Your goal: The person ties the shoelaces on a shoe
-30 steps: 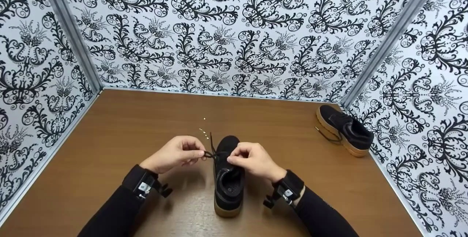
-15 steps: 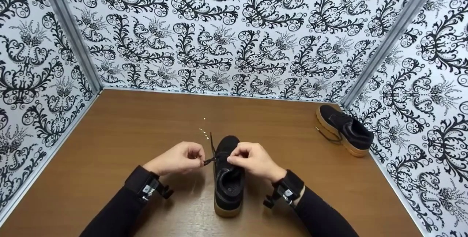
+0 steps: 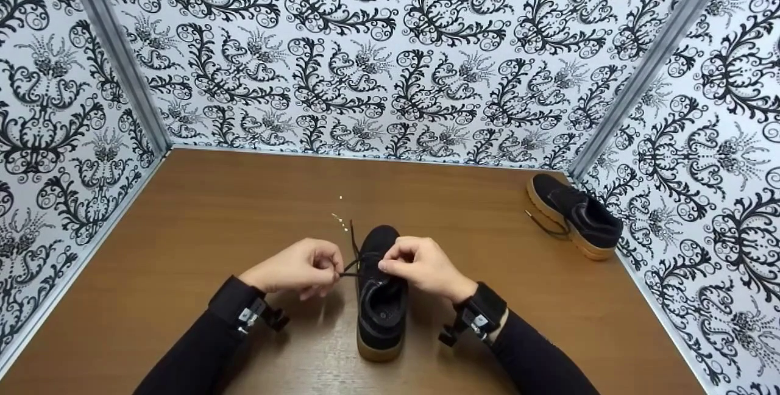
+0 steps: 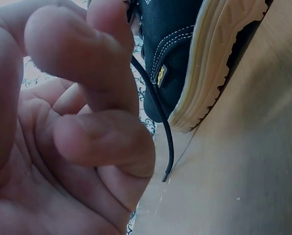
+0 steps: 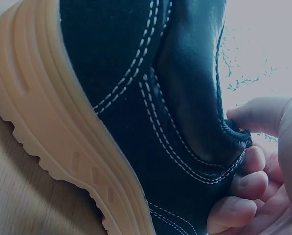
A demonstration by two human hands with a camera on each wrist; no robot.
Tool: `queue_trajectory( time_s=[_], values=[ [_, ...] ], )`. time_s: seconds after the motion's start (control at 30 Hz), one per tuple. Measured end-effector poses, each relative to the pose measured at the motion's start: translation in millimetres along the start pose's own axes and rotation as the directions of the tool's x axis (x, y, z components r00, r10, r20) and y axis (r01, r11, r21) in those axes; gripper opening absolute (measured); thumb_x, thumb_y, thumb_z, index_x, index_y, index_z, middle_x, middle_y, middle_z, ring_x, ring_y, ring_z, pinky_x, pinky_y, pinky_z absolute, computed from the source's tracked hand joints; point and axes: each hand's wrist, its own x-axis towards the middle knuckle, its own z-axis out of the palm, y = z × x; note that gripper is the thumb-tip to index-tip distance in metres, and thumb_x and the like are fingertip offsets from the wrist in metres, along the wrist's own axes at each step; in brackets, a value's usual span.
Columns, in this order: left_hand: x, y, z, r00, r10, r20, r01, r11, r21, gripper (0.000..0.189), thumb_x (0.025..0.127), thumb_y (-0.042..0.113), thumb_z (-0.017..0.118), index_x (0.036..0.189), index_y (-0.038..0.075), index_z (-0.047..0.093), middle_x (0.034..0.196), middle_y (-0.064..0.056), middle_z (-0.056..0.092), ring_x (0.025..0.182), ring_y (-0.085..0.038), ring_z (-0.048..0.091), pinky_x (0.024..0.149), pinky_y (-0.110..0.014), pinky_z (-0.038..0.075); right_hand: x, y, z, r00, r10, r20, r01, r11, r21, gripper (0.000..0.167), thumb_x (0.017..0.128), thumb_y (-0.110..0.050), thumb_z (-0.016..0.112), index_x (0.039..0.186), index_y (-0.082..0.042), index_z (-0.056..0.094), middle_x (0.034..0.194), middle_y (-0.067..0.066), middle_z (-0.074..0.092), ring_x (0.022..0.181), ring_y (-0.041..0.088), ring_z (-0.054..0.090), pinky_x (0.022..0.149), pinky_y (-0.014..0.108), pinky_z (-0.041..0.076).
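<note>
A black low shoe (image 3: 382,331) with a tan sole stands on the table, toe pointing away from me. My left hand (image 3: 295,268) is on its left, pinching the black shoelace (image 3: 350,274) between thumb and index finger; two strands run back to the lacing. Ahead of these fingers a loose lace end (image 4: 171,142) hangs past the shoe's side in the left wrist view. From the right, my right hand (image 3: 426,268) pinches at the lacing, thumb and fingertips together at the lace. In the right wrist view its fingertips (image 5: 251,183) lie close along the shoe's upper.
A second black shoe (image 3: 557,199) with a tan sole rests at the table's right rear, one lace trailing to its left. Small bright flecks (image 3: 339,219) show on the brown table (image 3: 244,194) beyond my left hand. Patterned walls (image 3: 378,78) enclose the back and sides.
My left hand has come slightly back toward me, drawing the shoelace with it, and its strands now spread more. My right hand keeps its place at the lacing.
</note>
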Motion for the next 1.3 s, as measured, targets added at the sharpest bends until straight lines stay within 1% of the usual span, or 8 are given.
queue_trajectory(
  time_s=[0.23,0.4,0.5,0.77,0.87,1.03,1.1,1.3],
  values=[
    [-1.3,-0.6,0.2,0.999,-0.032,0.024,0.032,0.999,0.019,0.016,0.095,-0.005,0.057,0.108,-0.005,0.068,0.073,-0.012,0.075,0.046,-0.015,0.059,0.043,-0.029,0.047,-4.6,-36,-4,0.999,-0.047,-0.003,0.047,0.999,0.017,0.004,0.095,0.001,0.083,0.091,0.001,0.080,0.084,-0.003,0.064,0.077,0.004,0.053,0.071,0.022,0.041],
    [-1.5,-0.2,0.2,0.998,-0.050,0.035,0.049,0.999,0.018,0.016,0.096,-0.004,0.058,0.109,-0.006,0.067,0.077,-0.014,0.077,0.047,-0.015,0.062,0.043,-0.028,0.043,-0.9,-17,-1,1.000,-0.016,0.004,0.016,1.000,0.009,0.004,0.096,0.000,0.083,0.092,0.001,0.081,0.084,-0.004,0.064,0.077,0.006,0.054,0.071,0.022,0.041],
    [-1.0,-0.1,0.4,0.999,-0.035,0.040,0.034,0.999,0.016,0.015,0.096,-0.005,0.057,0.108,-0.005,0.067,0.076,-0.014,0.077,0.047,-0.015,0.062,0.043,-0.029,0.045,1.1,-3,0,1.000,-0.009,0.003,0.009,1.000,-0.005,0.004,0.096,-0.003,0.084,0.093,-0.002,0.082,0.085,-0.005,0.065,0.078,0.007,0.055,0.071,0.023,0.041],
    [-0.7,2.2,1.0,0.994,0.066,0.087,-0.061,0.996,-0.065,0.016,0.095,-0.010,0.056,0.107,-0.011,0.067,0.074,-0.013,0.075,0.048,-0.015,0.061,0.042,-0.041,0.050,0.6,-2,-3,1.000,-0.022,0.012,0.022,1.000,0.006,0.005,0.097,-0.015,0.088,0.094,-0.014,0.084,0.086,-0.009,0.066,0.079,0.010,0.058,0.073,0.024,0.044],
    [-0.7,3.6,1.8,0.990,0.106,0.095,-0.096,0.990,-0.106,0.015,0.096,-0.011,0.057,0.106,-0.013,0.068,0.073,-0.014,0.074,0.049,-0.015,0.061,0.042,-0.036,0.051,0.2,-2,-4,0.999,-0.030,0.017,0.030,1.000,0.000,0.006,0.098,-0.019,0.088,0.093,-0.017,0.084,0.086,-0.009,0.066,0.079,0.010,0.058,0.072,0.024,0.044],
    [1.3,3.9,5.7,0.983,0.166,0.083,-0.152,0.977,-0.152,0.011,0.098,-0.009,0.062,0.105,-0.010,0.072,0.071,-0.031,0.065,0.049,-0.010,0.059,0.044,-0.026,0.049,0.1,-1,-4,0.998,-0.054,0.018,0.055,0.998,-0.032,0.007,0.098,-0.021,0.087,0.093,-0.018,0.084,0.085,-0.011,0.065,0.078,0.009,0.058,0.071,0.023,0.043],
    [3.1,3.4,8.5,0.981,0.178,0.082,-0.164,0.975,-0.151,0.010,0.100,-0.008,0.066,0.106,-0.010,0.073,0.072,-0.035,0.062,0.048,-0.008,0.057,0.044,-0.025,0.048,0.3,-1,-4,0.998,-0.061,0.018,0.062,0.997,-0.040,0.006,0.098,-0.021,0.087,0.093,-0.018,0.084,0.085,-0.011,0.065,0.077,0.009,0.058,0.070,0.023,0.043],
    [7.9,1.7,18.6,0.981,0.180,0.067,-0.173,0.980,-0.093,0.010,0.100,-0.003,0.075,0.108,-0.008,0.078,0.071,-0.030,0.064,0.047,-0.007,0.053,0.043,-0.030,0.045,-0.1,-1,-3,0.999,-0.051,0.015,0.051,0.998,-0.019,0.006,0.098,-0.020,0.087,0.093,-0.018,0.084,0.085,-0.010,0.066,0.078,0.010,0.059,0.071,0.023,0.044]
  ],
)
